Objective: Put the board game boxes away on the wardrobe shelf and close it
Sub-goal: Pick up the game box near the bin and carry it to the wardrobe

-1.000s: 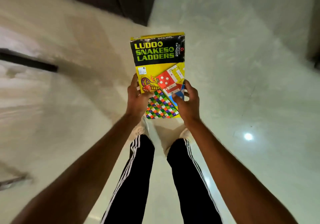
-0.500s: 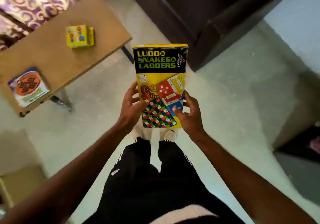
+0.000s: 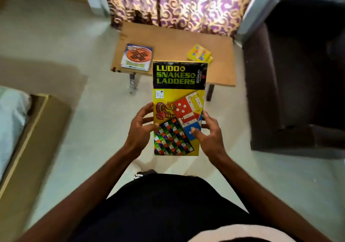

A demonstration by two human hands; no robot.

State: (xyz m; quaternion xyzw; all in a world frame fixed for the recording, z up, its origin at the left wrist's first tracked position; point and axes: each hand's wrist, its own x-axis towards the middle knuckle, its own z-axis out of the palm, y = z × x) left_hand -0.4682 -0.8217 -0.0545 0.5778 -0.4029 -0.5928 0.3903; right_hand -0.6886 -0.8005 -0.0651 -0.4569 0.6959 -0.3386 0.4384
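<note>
The Ludo box is glossy printed cardboard. The desk is matt brown board on metal legs. The floor is smooth and pale; the curtain is patterned cloth.

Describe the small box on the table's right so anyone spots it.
Find the wooden table before the purple patterned curtain. Toward its right end lies the small box. It is bright yellow, unlike the box with an orange disc at the left.

We see a yellow Ludo box with a black title band. Purple-and-gold swirls cover the curtain.
</note>
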